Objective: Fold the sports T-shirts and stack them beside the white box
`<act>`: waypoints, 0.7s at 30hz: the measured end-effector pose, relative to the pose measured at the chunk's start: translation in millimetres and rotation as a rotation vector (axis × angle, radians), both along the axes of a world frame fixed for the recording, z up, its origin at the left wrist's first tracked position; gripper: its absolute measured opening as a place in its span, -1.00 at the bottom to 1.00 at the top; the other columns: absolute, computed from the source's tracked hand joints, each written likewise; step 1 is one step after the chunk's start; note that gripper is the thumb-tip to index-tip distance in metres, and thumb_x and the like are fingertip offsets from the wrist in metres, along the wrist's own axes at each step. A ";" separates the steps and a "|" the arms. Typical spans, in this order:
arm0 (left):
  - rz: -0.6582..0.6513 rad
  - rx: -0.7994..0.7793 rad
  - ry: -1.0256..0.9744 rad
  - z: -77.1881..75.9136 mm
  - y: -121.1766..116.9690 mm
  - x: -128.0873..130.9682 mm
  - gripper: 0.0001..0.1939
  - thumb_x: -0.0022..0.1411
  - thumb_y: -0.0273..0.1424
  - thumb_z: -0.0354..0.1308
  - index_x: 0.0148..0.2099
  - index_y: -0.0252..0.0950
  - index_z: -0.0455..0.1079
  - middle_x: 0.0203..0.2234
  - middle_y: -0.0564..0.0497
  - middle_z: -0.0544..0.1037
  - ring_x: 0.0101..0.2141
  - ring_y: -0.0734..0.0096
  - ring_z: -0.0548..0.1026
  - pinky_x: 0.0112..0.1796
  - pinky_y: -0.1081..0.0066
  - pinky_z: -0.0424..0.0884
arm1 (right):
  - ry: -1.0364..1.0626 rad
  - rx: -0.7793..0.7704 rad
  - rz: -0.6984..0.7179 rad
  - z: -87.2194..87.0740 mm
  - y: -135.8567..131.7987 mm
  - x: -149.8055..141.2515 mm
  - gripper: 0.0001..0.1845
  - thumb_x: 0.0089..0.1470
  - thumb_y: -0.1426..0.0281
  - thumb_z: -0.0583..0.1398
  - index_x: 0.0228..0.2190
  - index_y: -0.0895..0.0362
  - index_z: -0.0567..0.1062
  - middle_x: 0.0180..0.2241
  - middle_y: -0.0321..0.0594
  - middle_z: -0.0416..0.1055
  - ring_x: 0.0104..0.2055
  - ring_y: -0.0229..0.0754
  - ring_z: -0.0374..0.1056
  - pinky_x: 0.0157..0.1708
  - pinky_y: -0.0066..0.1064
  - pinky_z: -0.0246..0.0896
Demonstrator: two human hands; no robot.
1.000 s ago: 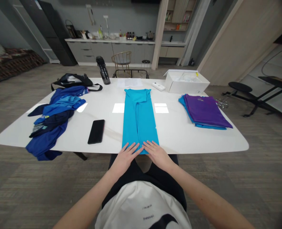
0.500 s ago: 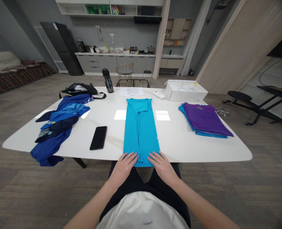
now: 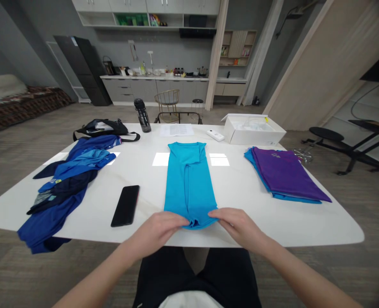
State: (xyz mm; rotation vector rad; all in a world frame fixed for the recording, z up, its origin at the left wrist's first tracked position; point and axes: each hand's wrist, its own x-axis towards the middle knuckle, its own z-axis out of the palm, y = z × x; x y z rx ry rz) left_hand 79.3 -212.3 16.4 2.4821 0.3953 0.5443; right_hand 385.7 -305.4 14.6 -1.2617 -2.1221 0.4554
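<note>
"Why is the long folded turquoise knit T-shirt (image 3: 189, 188) lying like that?"

"It runs lengthwise down the middle of the white rounded tabletop (image 3: 292, 226), its end at the near edge, within reach."

"And the hands?"

"The left hand (image 3: 155, 234) and right hand (image 3: 239, 226) both grasp that near end."

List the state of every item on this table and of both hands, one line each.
left hand: holding the shirt's near edge
right hand: holding the shirt's near edge
turquoise shirt: folded lengthwise into a long strip, near edge bunched
purple shirt: folded flat, atop a blue garment
blue clothes: loose, unfolded heap
black phone: lying flat
white box: open, white contents inside
water bottle: upright, capped
</note>
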 end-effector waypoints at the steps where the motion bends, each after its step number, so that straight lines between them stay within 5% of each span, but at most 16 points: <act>1: 0.005 -0.092 0.016 15.2 18.6 7.3 -0.66 0.50 -0.41 -0.03 0.16 -0.13 0.48 0.03 0.03 0.62 0.01 0.38 0.57 0.06 0.39 0.47 | 0.020 -0.037 -0.020 12.2 19.1 4.6 -0.67 0.38 0.40 0.08 0.05 -0.02 0.56 -0.02 -0.25 0.59 0.00 -0.16 0.52 0.04 -0.33 0.43; 5: 0.065 -0.348 0.076 58.4 105.9 41.6 -0.71 0.45 -0.27 0.05 0.04 -0.13 0.57 -0.04 0.06 0.64 -0.07 0.33 0.57 -0.02 0.38 0.46 | 0.105 -0.143 -0.124 49.4 106.5 20.2 -0.71 0.34 0.28 0.13 -0.04 -0.02 0.62 -0.04 -0.25 0.60 -0.03 -0.09 0.52 -0.01 -0.28 0.42; 10: 0.110 -0.597 -0.024 64.1 223.5 85.2 -0.65 0.30 -0.09 0.22 -0.06 -0.24 0.57 -0.21 -0.01 0.63 -0.24 0.32 0.52 -0.23 0.37 0.43 | 0.207 -0.140 -0.180 61.4 218.4 37.4 -0.71 0.27 0.25 0.17 -0.07 0.00 0.63 -0.05 -0.26 0.59 -0.01 -0.06 0.47 0.03 -0.24 0.34; 15: 0.144 -0.971 -0.238 29.0 334.0 130.9 -0.55 0.08 -0.09 0.39 -0.10 -0.28 0.50 -0.35 0.01 0.58 -0.37 0.38 0.51 -0.32 0.40 0.41 | 0.333 -0.145 -0.217 36.0 333.0 60.9 -0.73 0.20 0.29 0.21 -0.14 0.10 0.65 -0.14 -0.21 0.61 -0.11 -0.08 0.49 -0.03 -0.27 0.35; 21: 0.564 -0.692 -0.067 -58.0 446.2 159.9 -0.58 -0.13 -0.33 0.47 -0.18 -0.32 0.52 -0.35 -0.04 0.61 -0.31 0.25 0.54 -0.21 0.29 0.44 | 0.068 -0.241 -0.491 -52.4 450.4 91.9 -0.79 0.11 0.43 0.27 -0.19 0.13 0.65 -0.18 -0.16 0.60 -0.11 -0.08 0.48 0.01 -0.27 0.31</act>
